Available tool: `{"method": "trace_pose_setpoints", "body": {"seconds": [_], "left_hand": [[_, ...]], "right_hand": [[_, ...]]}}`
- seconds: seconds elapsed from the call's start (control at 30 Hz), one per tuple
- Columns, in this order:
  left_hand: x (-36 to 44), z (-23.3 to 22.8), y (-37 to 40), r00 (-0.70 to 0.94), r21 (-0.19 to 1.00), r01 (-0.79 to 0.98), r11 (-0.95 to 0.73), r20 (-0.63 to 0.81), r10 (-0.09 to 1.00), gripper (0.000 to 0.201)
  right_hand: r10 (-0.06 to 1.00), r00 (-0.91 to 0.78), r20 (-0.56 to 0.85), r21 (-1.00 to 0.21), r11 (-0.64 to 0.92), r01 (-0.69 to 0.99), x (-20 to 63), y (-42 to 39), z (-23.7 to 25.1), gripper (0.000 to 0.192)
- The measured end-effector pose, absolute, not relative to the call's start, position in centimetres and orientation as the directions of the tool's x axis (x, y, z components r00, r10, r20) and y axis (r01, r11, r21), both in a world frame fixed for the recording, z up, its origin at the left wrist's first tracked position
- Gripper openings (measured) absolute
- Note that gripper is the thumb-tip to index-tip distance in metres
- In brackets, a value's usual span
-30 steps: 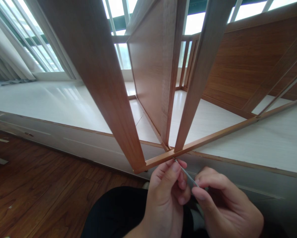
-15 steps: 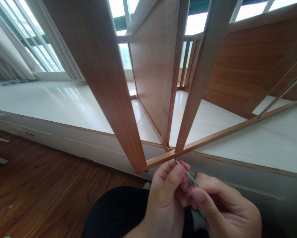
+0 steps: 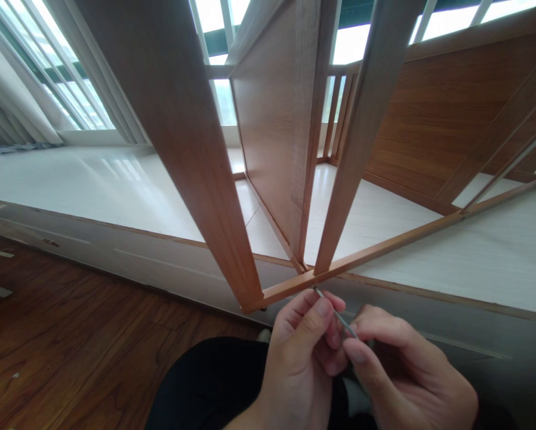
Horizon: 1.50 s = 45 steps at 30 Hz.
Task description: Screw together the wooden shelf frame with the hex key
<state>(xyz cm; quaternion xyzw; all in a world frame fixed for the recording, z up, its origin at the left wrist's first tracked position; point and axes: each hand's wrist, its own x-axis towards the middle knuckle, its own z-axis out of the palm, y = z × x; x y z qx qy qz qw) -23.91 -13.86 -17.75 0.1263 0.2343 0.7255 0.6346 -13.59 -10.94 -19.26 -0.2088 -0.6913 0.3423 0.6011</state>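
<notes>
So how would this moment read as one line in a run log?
left hand: pinches thin metal tool | right hand: grips tool's lower end | tool tip: at wooden frame rail | floor: wood

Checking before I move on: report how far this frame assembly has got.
Done: the wooden frame stands upright with its rails joined. In hand: both the left hand and right hand hold a thin metal tool, its tip at the bottom rail. Left: cannot tell how tight that joint is.
</notes>
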Motion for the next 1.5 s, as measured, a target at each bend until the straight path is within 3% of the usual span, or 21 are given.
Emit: {"method": "trace_pose_setpoints", "body": {"seconds": [0.17,0.53,0.8,1.1,1.2,1.37,1.5], "left_hand": [[-24.1,-17.2,-14.0,-0.162,0.511,-0.857,-0.069,-0.14,0.977,0.022],[-24.2,-16.9,-14.1,-0.14,0.528,-0.848,-0.036,-0.158,0.977,0.024],[-24.5,-16.6,-14.1,-0.109,0.516,-0.857,-0.004,-0.173,0.979,0.025],[-24.6,-16.6,-14.0,-0.115,0.512,-0.859,-0.007,-0.179,0.977,0.026],[-24.6,-16.6,-14.1,-0.116,0.517,-0.856,-0.007,-0.178,0.977,0.026],[-24.7,-16.8,-14.2,-0.118,0.52,-0.854,-0.008,-0.178,0.977,0.028],[-24.6,-16.9,-14.2,-0.126,0.522,-0.853,-0.017,-0.173,0.977,0.027]], "right_hand": [[0.697,-0.083,0.712,-0.701,0.712,-0.035,-13.0,-10.2,-19.4,0.02],[0.674,-0.08,0.735,-0.673,0.738,0.038,-12.9,-10.2,-18.9,0.02],[0.656,-0.133,0.743,-0.661,0.75,0.012,-12.4,-9.9,-19.6,0.017],[0.663,-0.055,0.746,-0.664,0.748,0.012,-13.0,-10.4,-19.4,0.027],[0.648,-0.046,0.76,-0.648,0.761,0.009,-13.1,-10.4,-19.0,0.022],[0.665,-0.16,0.729,-0.679,0.733,-0.046,-13.2,-10.5,-18.6,0.01],[0.722,-0.222,0.655,-0.75,0.658,-0.072,-13.1,-11.2,-18.5,0.013]]}}
